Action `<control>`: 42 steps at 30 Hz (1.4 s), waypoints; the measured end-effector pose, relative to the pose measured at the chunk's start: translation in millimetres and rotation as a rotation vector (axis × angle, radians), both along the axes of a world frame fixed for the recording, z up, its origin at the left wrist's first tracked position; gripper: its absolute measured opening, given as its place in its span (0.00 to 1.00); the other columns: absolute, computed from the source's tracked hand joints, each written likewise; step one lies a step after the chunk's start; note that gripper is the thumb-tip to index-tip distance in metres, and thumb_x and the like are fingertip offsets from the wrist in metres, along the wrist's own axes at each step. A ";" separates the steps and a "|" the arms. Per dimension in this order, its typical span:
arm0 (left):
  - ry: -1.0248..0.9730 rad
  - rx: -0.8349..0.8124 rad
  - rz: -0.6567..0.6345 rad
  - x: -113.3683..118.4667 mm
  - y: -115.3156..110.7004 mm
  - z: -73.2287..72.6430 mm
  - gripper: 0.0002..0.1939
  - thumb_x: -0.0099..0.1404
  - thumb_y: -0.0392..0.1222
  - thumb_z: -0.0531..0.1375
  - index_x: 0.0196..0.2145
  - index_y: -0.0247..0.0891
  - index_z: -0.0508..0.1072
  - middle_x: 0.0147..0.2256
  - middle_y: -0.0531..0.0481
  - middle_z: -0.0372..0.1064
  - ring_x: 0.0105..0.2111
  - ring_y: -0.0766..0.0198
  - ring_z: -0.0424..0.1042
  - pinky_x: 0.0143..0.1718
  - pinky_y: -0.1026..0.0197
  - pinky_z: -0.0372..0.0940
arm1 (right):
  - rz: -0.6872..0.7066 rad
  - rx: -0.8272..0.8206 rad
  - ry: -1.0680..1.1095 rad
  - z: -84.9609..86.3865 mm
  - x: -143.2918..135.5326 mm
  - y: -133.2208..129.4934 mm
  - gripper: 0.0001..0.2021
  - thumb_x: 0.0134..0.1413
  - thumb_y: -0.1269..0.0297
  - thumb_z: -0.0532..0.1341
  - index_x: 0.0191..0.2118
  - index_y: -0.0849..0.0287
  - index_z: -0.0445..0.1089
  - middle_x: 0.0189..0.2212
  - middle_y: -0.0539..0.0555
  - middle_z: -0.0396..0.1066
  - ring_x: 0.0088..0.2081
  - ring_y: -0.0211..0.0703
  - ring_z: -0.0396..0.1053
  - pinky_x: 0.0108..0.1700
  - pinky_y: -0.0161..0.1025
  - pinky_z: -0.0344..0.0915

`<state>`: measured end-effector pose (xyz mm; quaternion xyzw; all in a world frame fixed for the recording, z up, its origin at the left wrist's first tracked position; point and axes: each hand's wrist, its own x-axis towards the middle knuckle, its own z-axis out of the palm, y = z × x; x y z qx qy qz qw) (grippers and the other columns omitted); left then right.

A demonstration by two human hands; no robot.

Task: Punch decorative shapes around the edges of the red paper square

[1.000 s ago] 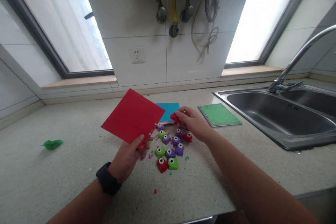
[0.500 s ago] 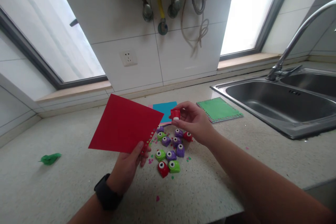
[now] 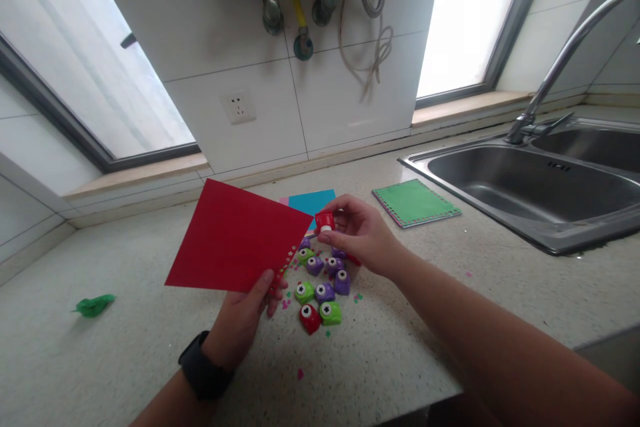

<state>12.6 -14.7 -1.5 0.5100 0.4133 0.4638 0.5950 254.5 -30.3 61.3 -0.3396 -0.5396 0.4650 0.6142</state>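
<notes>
My left hand (image 3: 253, 307) is closed on the lower corner of a red sheet of paper (image 3: 235, 233), tilted up above the counter. Small punched shapes run along the sheet's right edge. Between the thumb and fingers of my right hand (image 3: 360, 233) is a red craft punch (image 3: 325, 221) with a white button, close to the sheet's right corner. Whether punch and paper touch, I cannot tell. Below lie several more punches: a purple punch (image 3: 342, 282), a green punch (image 3: 331, 313) and a red punch (image 3: 309, 319) among them.
Blue paper (image 3: 313, 201) lies behind my right hand. A stack of green paper (image 3: 417, 202) with punched edges sits near the steel sink (image 3: 500, 180). Crumpled green material (image 3: 95, 305) rests at left. Paper bits (image 3: 301, 373) are scattered on the counter (image 3: 150, 347).
My right hand has brought the red punch slightly left, nearer the right corner of the red paper. The view has shifted a little; my left hand still holds the sheet.
</notes>
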 end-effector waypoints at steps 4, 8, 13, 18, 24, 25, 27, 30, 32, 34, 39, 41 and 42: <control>0.023 0.008 -0.024 -1.5 1.6 -1.2 0.15 0.64 0.52 0.66 0.34 0.35 0.78 0.28 0.47 0.74 0.24 0.65 0.67 0.23 0.63 0.62 | 0.012 0.020 0.002 -0.6 -1.9 0.5 0.18 0.43 0.63 0.75 0.38 0.54 0.69 0.31 0.49 0.74 0.34 0.40 0.74 0.42 0.42 0.74; 0.049 0.022 -0.044 -2.0 2.5 -0.9 0.16 0.65 0.52 0.65 0.33 0.34 0.77 0.28 0.47 0.74 0.24 0.66 0.67 0.23 0.62 0.62 | 0.032 -0.008 0.001 -2.9 -3.3 2.3 0.18 0.43 0.62 0.75 0.38 0.54 0.69 0.30 0.48 0.73 0.33 0.40 0.74 0.39 0.41 0.73; 0.084 0.049 -0.042 -1.8 0.2 1.0 0.17 0.64 0.52 0.65 0.30 0.34 0.77 0.27 0.47 0.73 0.22 0.67 0.65 0.23 0.61 0.62 | 0.047 0.002 0.013 -5.7 -3.1 6.1 0.16 0.45 0.62 0.74 0.38 0.56 0.70 0.33 0.49 0.73 0.34 0.37 0.73 0.40 0.39 0.71; 0.105 0.080 -0.022 -2.0 -0.9 1.5 0.15 0.63 0.51 0.65 0.29 0.35 0.77 0.25 0.47 0.73 0.21 0.66 0.65 0.23 0.61 0.62 | 0.065 -0.064 0.004 -6.8 -2.7 7.0 0.12 0.50 0.60 0.73 0.39 0.57 0.74 0.33 0.49 0.74 0.32 0.36 0.70 0.37 0.38 0.68; 0.153 0.111 -0.060 -2.1 0.5 0.8 0.15 0.66 0.51 0.63 0.29 0.36 0.75 0.24 0.49 0.73 0.21 0.67 0.64 0.22 0.62 0.61 | 0.099 -0.137 0.019 -13.5 -5.9 10.4 0.13 0.51 0.55 0.72 0.36 0.58 0.76 0.28 0.48 0.72 0.28 0.35 0.65 0.32 0.36 0.63; 0.150 0.111 -0.057 -1.8 0.2 1.6 0.15 0.66 0.50 0.63 0.29 0.36 0.74 0.24 0.49 0.73 0.21 0.67 0.64 0.22 0.63 0.61 | 0.104 -0.141 0.033 -14.6 -6.8 11.0 0.13 0.51 0.55 0.72 0.36 0.58 0.77 0.28 0.49 0.72 0.28 0.35 0.65 0.32 0.36 0.62; 0.149 0.109 -0.052 -1.0 -0.7 4.4 0.14 0.66 0.50 0.63 0.29 0.37 0.74 0.24 0.50 0.73 0.21 0.66 0.64 0.22 0.63 0.61 | 0.115 -0.157 0.049 -16.4 -8.7 11.5 0.13 0.52 0.54 0.72 0.36 0.58 0.77 0.28 0.49 0.72 0.28 0.35 0.65 0.32 0.36 0.62; 0.191 0.113 -0.060 -0.2 -2.7 9.8 0.15 0.66 0.49 0.63 0.27 0.37 0.74 0.22 0.49 0.73 0.21 0.66 0.66 0.22 0.63 0.61 | 0.125 -0.198 0.047 -18.5 -10.9 11.2 0.14 0.51 0.53 0.72 0.35 0.59 0.76 0.27 0.49 0.73 0.28 0.36 0.66 0.31 0.36 0.61; 0.221 0.117 -0.072 -0.2 -3.7 12.5 0.15 0.66 0.49 0.62 0.26 0.36 0.74 0.22 0.49 0.73 0.21 0.65 0.67 0.22 0.63 0.61 | 0.144 -0.225 0.033 -19.8 -11.7 10.7 0.14 0.52 0.52 0.71 0.34 0.59 0.75 0.26 0.50 0.73 0.28 0.36 0.67 0.31 0.36 0.62; 0.225 0.120 -0.083 -0.6 -4.0 13.4 0.16 0.67 0.49 0.62 0.25 0.36 0.74 0.23 0.49 0.73 0.22 0.65 0.68 0.23 0.63 0.61 | 0.171 -0.248 0.030 -21.0 -12.4 10.3 0.15 0.52 0.52 0.71 0.33 0.59 0.74 0.25 0.49 0.73 0.27 0.36 0.68 0.32 0.36 0.62; 0.143 0.098 -0.094 -0.6 -2.3 11.2 0.14 0.67 0.47 0.62 0.26 0.37 0.73 0.21 0.52 0.71 0.20 0.66 0.66 0.22 0.63 0.61 | 0.190 -0.277 0.083 -21.9 -14.9 9.6 0.15 0.52 0.53 0.72 0.34 0.60 0.74 0.24 0.49 0.72 0.26 0.34 0.68 0.31 0.34 0.63; 0.134 0.092 -0.098 -0.1 -1.9 11.2 0.14 0.66 0.48 0.62 0.26 0.38 0.72 0.21 0.53 0.70 0.19 0.67 0.64 0.22 0.63 0.60 | 0.197 -0.286 0.120 -21.4 -16.1 9.3 0.14 0.52 0.54 0.72 0.33 0.60 0.75 0.24 0.49 0.72 0.25 0.34 0.67 0.30 0.34 0.63; 0.136 0.088 -0.096 0.2 -1.9 11.8 0.14 0.66 0.48 0.62 0.25 0.38 0.72 0.20 0.53 0.70 0.19 0.67 0.64 0.21 0.63 0.60 | 0.199 -0.293 0.136 -21.1 -16.7 9.2 0.14 0.51 0.54 0.72 0.33 0.60 0.75 0.23 0.48 0.71 0.25 0.34 0.67 0.30 0.33 0.63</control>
